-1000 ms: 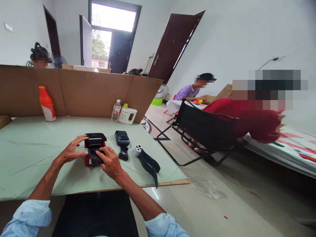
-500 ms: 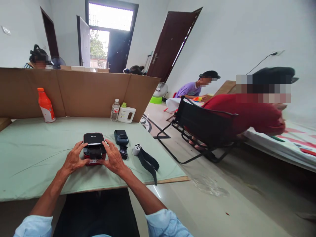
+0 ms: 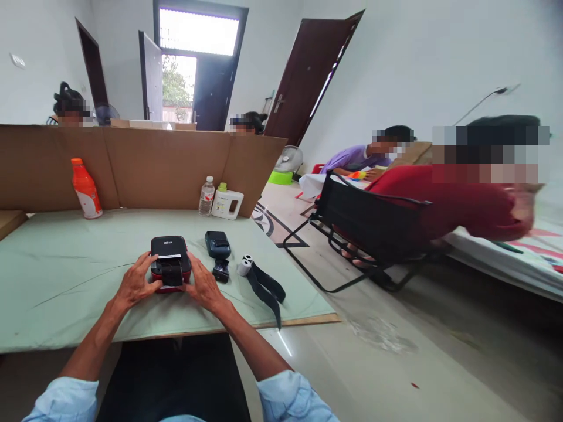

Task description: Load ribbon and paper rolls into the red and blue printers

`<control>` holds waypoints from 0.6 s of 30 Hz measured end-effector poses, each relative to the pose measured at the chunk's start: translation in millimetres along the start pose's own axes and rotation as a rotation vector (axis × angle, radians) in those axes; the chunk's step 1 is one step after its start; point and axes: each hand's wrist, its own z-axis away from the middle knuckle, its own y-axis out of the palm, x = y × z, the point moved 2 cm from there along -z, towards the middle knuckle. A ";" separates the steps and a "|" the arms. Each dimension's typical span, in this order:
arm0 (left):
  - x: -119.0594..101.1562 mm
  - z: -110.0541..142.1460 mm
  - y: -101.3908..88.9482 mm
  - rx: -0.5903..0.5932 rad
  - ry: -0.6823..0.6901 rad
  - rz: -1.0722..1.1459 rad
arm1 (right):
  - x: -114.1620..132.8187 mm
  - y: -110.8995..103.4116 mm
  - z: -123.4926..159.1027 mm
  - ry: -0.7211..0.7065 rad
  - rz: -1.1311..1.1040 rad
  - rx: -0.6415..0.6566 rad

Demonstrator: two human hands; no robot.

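A boxy black-and-red label printer [image 3: 169, 247] sits on the pale green tabletop in front of me. My left hand [image 3: 137, 282] wraps its left side, with the thumb at the lower front edge. On the opposite side my right hand [image 3: 204, 282] grips it the same way. A dark strip hangs over the printer's front, below a thin white band. Just right of it lies a smaller dark device [image 3: 217, 244], with a small black shiny item [image 3: 220, 271] below. Two small white rolls [image 3: 244, 266] touch a folded black strap [image 3: 266, 287] farther right.
A cardboard screen [image 3: 153, 170] closes the table's far side. Before it stand an orange bottle [image 3: 87, 190], a clear bottle [image 3: 206, 196] and a white jug [image 3: 227, 204]. A person in red sits in a black folding chair [image 3: 369, 223] to the right; other people sit beyond.
The view has shifted slightly. Both hands stay around the printer, the right one now lower along its side. The person in purple leans farther forward.
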 end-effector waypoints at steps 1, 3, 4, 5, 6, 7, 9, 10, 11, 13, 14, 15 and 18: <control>-0.6 1.8 3.0 0.004 -0.006 0.005 | -0.1 2.5 1.3 0.048 -0.050 0.006; -2.9 5.5 10.1 0.007 -0.016 0.025 | 0.9 6.3 4.2 0.151 -0.147 0.031; -4.5 7.2 13.6 0.005 -0.022 0.035 | 2.1 7.3 5.4 0.181 -0.191 0.041; -6.2 8.7 16.8 0.003 -0.026 0.043 | 3.9 7.6 6.3 0.187 -0.232 0.048; -7.9 10.1 19.2 0.002 -0.027 0.048 | 6.0 7.4 6.8 0.175 -0.265 0.049; -9.3 11.4 20.4 0.002 -0.027 0.051 | 8.3 7.0 6.6 0.154 -0.285 0.044; -10.5 13.5 17.5 -0.001 -0.025 0.054 | 13.1 7.7 3.2 0.116 -0.276 0.020; -9.8 14.3 12.6 -0.008 -0.026 0.053 | 16.3 9.6 -0.4 0.104 -0.257 0.011; -8.1 14.9 5.5 -0.019 -0.027 0.049 | 20.3 12.8 -5.4 0.092 -0.237 0.008; -1.5 15.3 -14.8 -0.057 -0.025 0.024 | 31.6 23.1 -19.5 0.065 -0.218 0.018; 3.3 15.0 -26.7 -0.076 -0.019 0.004 | 38.7 29.7 -28.1 0.053 -0.221 0.028; 9.3 14.5 -39.1 -0.097 -0.021 -0.022 | 46.3 37.0 -37.2 0.046 -0.228 0.039; 32.6 14.1 -70.8 -0.109 -0.060 -0.067 | 69.4 59.9 -62.6 0.043 -0.244 0.097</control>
